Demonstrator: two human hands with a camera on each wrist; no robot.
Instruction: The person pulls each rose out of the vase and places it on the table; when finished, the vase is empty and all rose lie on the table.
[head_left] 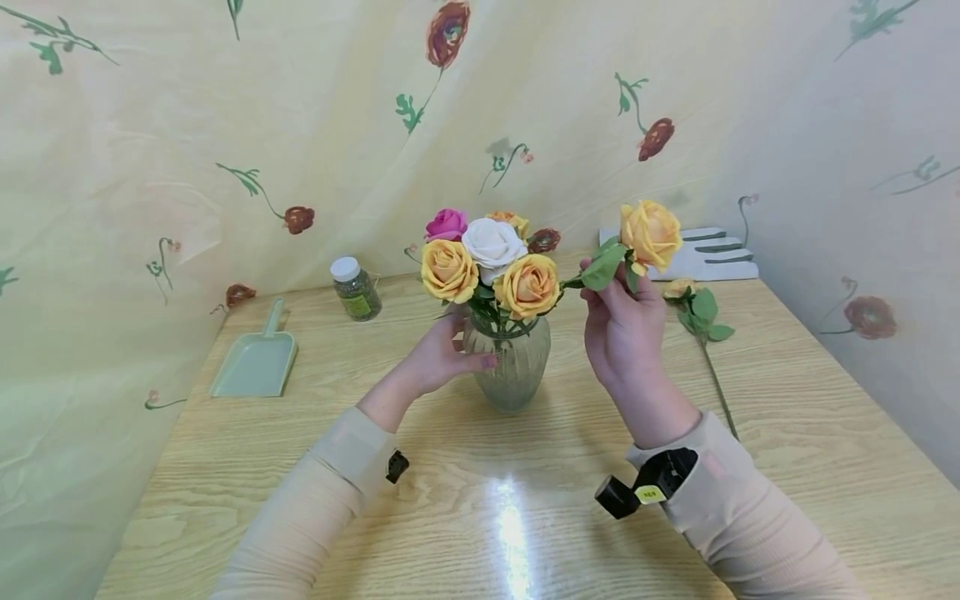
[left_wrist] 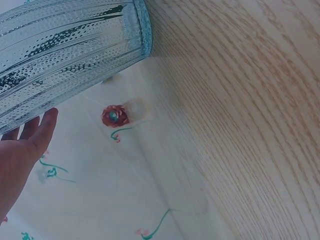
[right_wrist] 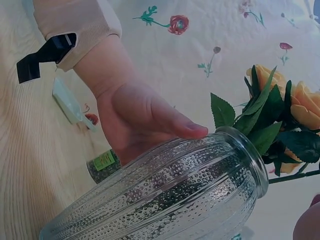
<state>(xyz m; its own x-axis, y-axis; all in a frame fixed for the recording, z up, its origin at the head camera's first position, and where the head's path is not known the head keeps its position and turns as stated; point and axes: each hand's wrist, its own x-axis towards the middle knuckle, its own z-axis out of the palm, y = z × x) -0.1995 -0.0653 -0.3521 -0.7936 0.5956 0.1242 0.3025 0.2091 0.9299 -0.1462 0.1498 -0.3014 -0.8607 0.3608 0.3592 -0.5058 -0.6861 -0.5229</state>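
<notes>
A ribbed clear glass vase stands upright on the table, filled with yellow roses, a white rose and a pink rose. My left hand grips its left side near the neck, thumb across the front. The right wrist view shows the same thumb on the glass. To the right of the bouquet, my right hand pinches a yellow rose just below its bloom. Its stem points left toward the bouquet, with green leaves by the fingers; the stem's far end is hidden behind the flowers.
Another yellow rose with a long stem lies on the table at right. Behind it are white-and-grey gloves. A pale green dustpan and a white-capped jar sit at left. Flower-printed cloth hangs around the table.
</notes>
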